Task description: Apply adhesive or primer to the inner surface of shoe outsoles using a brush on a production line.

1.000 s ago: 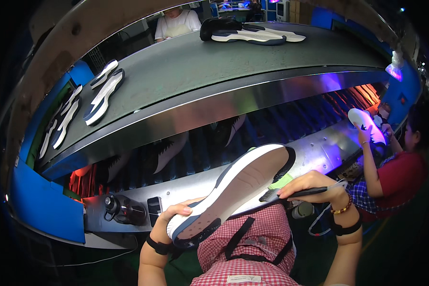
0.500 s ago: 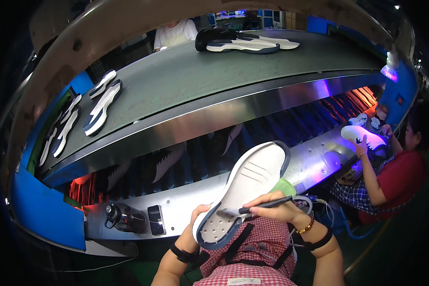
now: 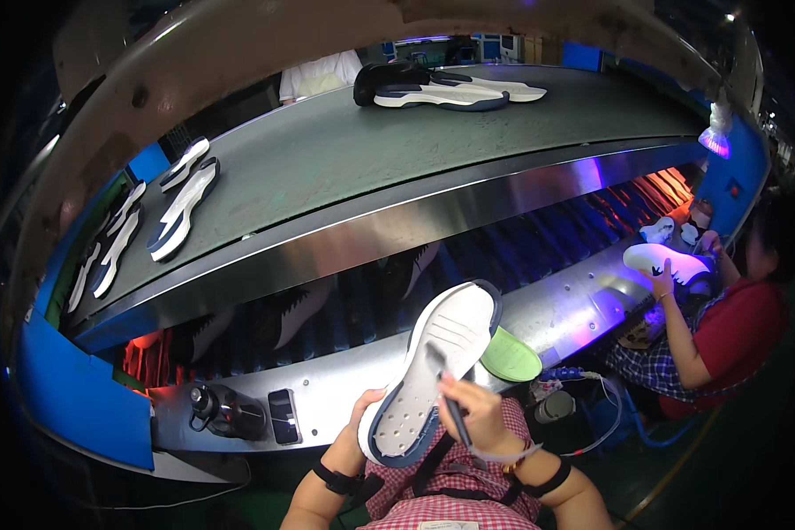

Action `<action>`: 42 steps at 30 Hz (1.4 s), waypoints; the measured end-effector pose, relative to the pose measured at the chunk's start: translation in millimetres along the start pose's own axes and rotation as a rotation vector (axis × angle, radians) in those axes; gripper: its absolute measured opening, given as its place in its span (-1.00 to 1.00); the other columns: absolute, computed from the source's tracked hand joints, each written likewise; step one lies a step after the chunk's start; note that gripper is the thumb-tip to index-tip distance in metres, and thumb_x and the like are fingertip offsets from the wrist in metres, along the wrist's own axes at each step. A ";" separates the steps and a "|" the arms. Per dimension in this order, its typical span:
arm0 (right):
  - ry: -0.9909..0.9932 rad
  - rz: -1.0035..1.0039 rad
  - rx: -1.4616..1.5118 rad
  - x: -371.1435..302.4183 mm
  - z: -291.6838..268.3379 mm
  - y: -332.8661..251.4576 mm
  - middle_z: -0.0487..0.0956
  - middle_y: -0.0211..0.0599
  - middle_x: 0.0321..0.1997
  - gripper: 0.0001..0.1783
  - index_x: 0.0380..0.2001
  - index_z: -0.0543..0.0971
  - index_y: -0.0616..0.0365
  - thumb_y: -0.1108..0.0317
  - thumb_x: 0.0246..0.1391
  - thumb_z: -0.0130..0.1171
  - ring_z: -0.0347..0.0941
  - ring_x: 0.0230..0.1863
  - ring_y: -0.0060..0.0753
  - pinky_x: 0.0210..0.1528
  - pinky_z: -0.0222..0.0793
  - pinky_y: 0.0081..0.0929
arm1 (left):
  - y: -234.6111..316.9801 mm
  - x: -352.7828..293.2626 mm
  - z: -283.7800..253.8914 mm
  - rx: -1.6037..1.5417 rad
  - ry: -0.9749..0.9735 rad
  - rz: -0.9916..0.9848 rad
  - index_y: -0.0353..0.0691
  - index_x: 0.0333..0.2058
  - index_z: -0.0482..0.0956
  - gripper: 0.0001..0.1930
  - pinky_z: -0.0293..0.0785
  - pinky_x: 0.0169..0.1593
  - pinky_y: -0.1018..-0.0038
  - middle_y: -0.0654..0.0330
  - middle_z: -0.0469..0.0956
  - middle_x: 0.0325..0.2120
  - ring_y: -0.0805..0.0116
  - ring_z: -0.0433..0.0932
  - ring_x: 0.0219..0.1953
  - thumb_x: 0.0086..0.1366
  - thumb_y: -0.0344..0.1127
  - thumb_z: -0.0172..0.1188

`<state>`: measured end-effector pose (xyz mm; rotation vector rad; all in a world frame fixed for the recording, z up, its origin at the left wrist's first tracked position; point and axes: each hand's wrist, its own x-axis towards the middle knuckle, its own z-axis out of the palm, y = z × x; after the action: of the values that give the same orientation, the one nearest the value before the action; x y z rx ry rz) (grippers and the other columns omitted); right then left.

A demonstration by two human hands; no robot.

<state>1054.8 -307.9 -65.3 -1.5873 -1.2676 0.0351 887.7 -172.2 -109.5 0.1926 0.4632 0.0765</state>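
My left hand (image 3: pixel 363 413) grips the heel end of a white and navy shoe sole (image 3: pixel 432 382) by its left edge. The sole is tilted up in front of me with its inner side showing; small holes dot the heel and lines cross the forefoot. In my right hand (image 3: pixel 479 413) is a brush (image 3: pixel 456 415) with a dark handle, my fingers closed round it. Its bristles (image 3: pixel 435 355) reach the inside of the sole near the middle; the tip is slightly blurred. Just right of the sole lies a shallow green dish (image 3: pixel 511 357) on the metal ledge.
A black bottle (image 3: pixel 228 412) and a phone (image 3: pixel 283 416) stand on the ledge (image 3: pixel 336 386) at left. Beyond are a roller channel with shoe uppers and a green belt (image 3: pixel 327 146) carrying several soles (image 3: pixel 184 210). At right a co-worker (image 3: pixel 724 336) handles a white shoe (image 3: pixel 658 259).
My right hand has turned, and the brush tip has moved from near the heel up toward the forefoot. The sole has shifted slightly left and down, uncovering more of the green dish.
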 end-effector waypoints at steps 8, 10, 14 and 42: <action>-0.481 0.165 0.550 1.9 -40.3 5.2 0.60 -0.17 -0.28 -0.78 -0.31 0.59 0.26 0.53 -0.12 0.19 0.54 -0.33 -0.47 -0.27 0.43 -0.64 | 3.5 -4.9 11.9 0.077 0.017 0.088 -0.41 0.05 0.25 -0.31 0.47 -0.11 0.28 -0.16 0.45 -0.15 0.06 0.52 -0.20 0.04 0.02 -0.04; -0.433 0.362 0.593 13.7 -52.9 40.5 0.61 -0.24 -0.33 -0.79 -0.28 0.59 0.26 0.52 -0.07 0.15 0.51 -0.34 -0.55 -0.28 0.41 -0.66 | 1.5 -5.8 8.5 0.041 -0.015 0.063 -0.40 0.06 0.25 -0.31 0.46 -0.10 0.29 -0.16 0.45 -0.14 0.06 0.52 -0.20 0.04 0.02 -0.04; -0.095 0.458 0.482 35.9 -59.3 65.9 0.60 -0.19 -0.34 -0.78 -0.27 0.57 0.30 0.53 -0.05 0.13 0.52 -0.31 -0.49 -0.26 0.40 -0.64 | -1.9 -1.9 0.7 0.031 -0.041 0.039 -0.40 0.06 0.25 -0.31 0.46 -0.10 0.29 -0.16 0.45 -0.15 0.07 0.52 -0.20 0.04 0.01 -0.05; 0.512 0.720 1.538 -31.6 -100.4 60.1 0.55 -0.16 -0.21 -0.74 -0.21 0.48 0.18 0.25 0.11 0.00 0.34 -0.60 -0.46 -0.52 0.22 -0.53 | 180.8 116.8 207.3 -0.080 -0.348 0.772 -0.37 0.11 0.15 -0.21 0.19 0.10 0.11 -0.11 0.24 0.05 -0.05 0.23 0.08 0.14 0.24 -0.29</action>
<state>1140.4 -392.2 -80.8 -0.4882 0.0037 0.7944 1080.0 -16.2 57.8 0.2920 0.0172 0.8040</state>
